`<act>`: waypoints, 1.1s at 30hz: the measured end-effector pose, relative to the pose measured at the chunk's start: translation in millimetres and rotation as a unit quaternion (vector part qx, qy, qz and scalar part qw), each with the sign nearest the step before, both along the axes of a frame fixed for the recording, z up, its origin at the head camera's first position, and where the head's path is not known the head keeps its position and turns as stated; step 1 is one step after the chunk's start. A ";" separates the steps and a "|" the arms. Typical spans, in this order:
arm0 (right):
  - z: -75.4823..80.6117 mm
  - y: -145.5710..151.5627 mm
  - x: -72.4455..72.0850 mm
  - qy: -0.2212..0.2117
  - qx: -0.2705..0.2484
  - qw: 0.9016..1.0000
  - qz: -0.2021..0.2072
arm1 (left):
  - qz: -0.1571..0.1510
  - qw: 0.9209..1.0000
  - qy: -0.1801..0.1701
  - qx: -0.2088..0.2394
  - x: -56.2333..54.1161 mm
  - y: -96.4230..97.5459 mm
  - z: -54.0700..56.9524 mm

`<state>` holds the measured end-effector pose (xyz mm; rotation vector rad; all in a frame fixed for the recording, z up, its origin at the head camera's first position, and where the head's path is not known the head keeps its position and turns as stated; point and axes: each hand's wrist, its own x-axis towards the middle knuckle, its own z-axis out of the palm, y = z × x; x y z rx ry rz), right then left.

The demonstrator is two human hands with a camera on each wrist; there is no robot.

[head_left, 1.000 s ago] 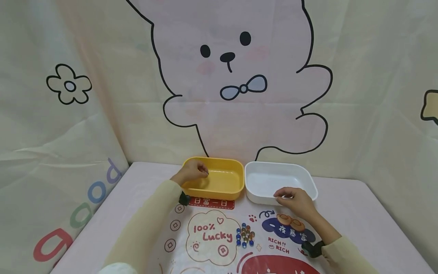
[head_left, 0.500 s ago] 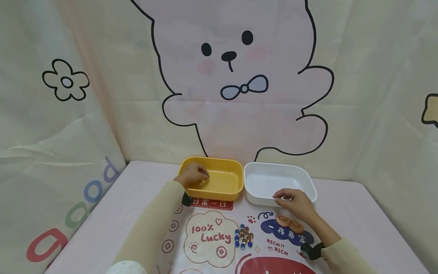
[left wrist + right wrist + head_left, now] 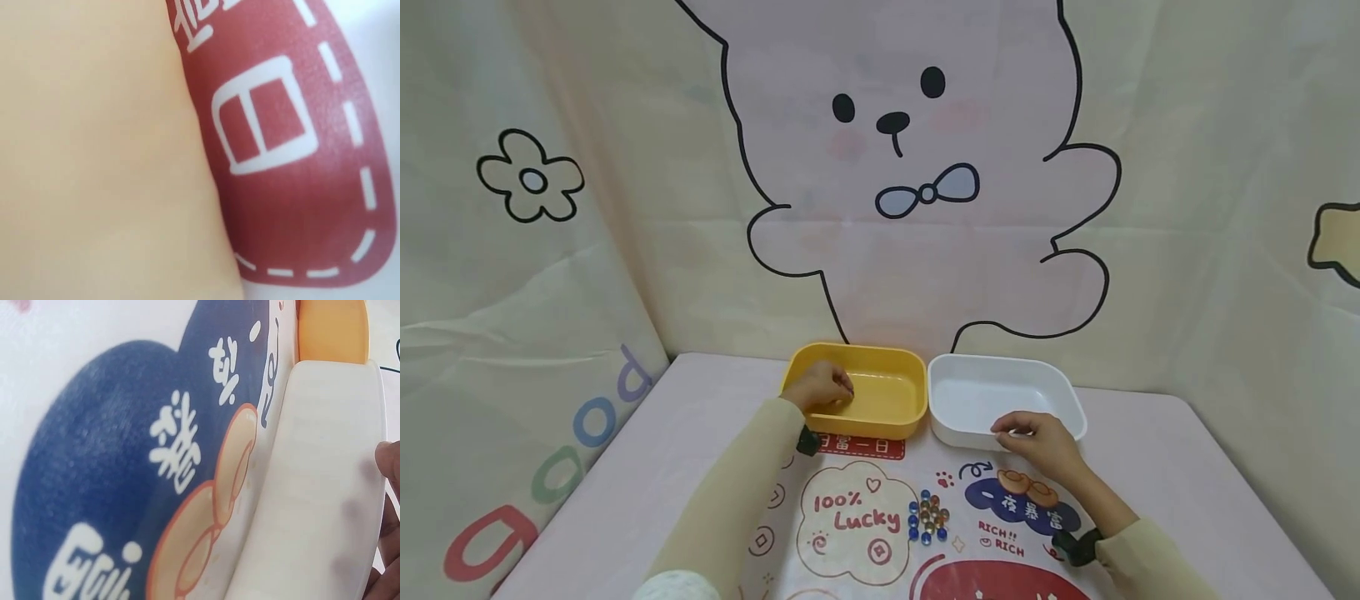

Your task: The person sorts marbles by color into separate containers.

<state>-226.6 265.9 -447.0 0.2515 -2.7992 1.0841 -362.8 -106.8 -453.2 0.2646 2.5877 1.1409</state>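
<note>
My left hand (image 3: 818, 386) is inside the left part of the yellow tray (image 3: 895, 392), its fingers curled and low over the tray floor. A small dark marble (image 3: 852, 394) shows at its fingertips. At the front wall of the white tray (image 3: 962, 436) is my right hand (image 3: 1036, 437). Its thumb (image 3: 389, 459) lies at the rim while the other fingers grip from the inner side, casting shadows through the wall. Blue and amber glass marbles (image 3: 928, 518) sit in a cluster on the tabletop. The left wrist view shows only sleeve and printed cloth; the left hand is hidden there.
The two trays stand side by side at the back of the table, near a fabric backdrop (image 3: 700, 292). A printed tablecloth (image 3: 853, 562) covers the table. Another fabric sheet (image 3: 512, 333) hangs along the left side.
My left hand has moved slightly right and lower into the yellow tray, still pinching the marble. The right hand stays at the white tray's rim. The head view has shifted slightly.
</note>
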 end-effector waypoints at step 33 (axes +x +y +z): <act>-1.0 1.6 0.0 0.000 0.014 1.000 -0.007 | 0.016 0.998 0.068 -0.007 36.1 0.6 36.6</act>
